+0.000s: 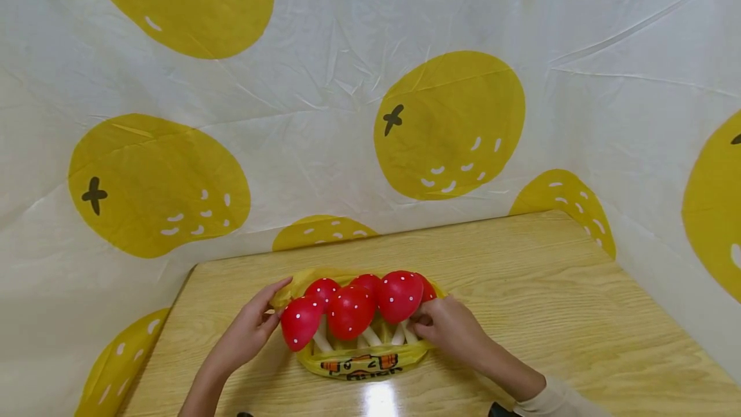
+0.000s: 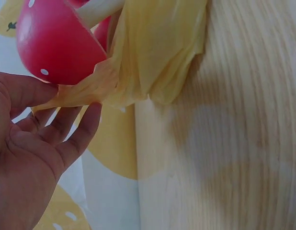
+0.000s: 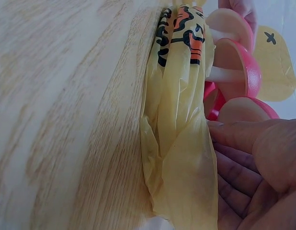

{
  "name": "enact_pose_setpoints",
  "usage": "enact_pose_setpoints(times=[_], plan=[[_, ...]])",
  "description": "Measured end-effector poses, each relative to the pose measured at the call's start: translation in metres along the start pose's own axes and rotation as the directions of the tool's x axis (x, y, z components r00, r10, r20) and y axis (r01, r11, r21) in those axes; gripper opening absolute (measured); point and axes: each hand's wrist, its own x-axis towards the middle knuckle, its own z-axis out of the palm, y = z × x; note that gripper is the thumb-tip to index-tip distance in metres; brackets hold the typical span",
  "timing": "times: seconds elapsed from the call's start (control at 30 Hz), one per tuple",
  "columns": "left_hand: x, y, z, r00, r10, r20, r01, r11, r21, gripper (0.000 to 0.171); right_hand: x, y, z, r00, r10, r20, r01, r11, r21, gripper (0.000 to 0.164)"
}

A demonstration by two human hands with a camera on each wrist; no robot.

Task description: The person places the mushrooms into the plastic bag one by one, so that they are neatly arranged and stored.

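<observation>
A yellow plastic bag (image 1: 324,365) with a printed cartoon face lies on the table, its mouth spread wide. Several red toy mushrooms (image 1: 350,311) with white dots and pale stems stand or lean inside, caps above the rim. At the left side, my left hand (image 1: 255,324) pinches the edge of the bag (image 2: 148,52) between thumb and fingers, beside the leftmost mushroom cap (image 2: 54,43). On the right, my right hand (image 1: 454,330) reaches into the mouth and grips a mushroom (image 3: 246,109) just below its cap. The bag's rim (image 3: 181,143) partly hides the right fingertips.
The bag sits near the front of a wooden table (image 1: 550,314). A white cloth (image 1: 312,147) printed with large yellow fruit hangs behind the table and along its sides. Light glares on the tabletop in front of the bag.
</observation>
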Motion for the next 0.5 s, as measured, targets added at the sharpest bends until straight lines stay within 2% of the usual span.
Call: enact_pose_setpoints(times=[0.17, 0.5], plan=[[0.0016, 0.0016, 0.0008, 1.0, 0.001, -0.022, -0.001, 1.0, -0.021, 0.065, 0.0005, -0.0009, -0.0004, 1.0, 0.003, 0.007, -0.003, 1.0, 0.003, 0.005], [-0.0071, -0.008, -0.0007, 0.998, -0.028, -0.053, 0.025, 0.998, -0.06, 0.062, 0.0002, -0.0022, -0.0065, 0.999, 0.035, 0.028, -0.036, 0.999, 0.024, 0.002]])
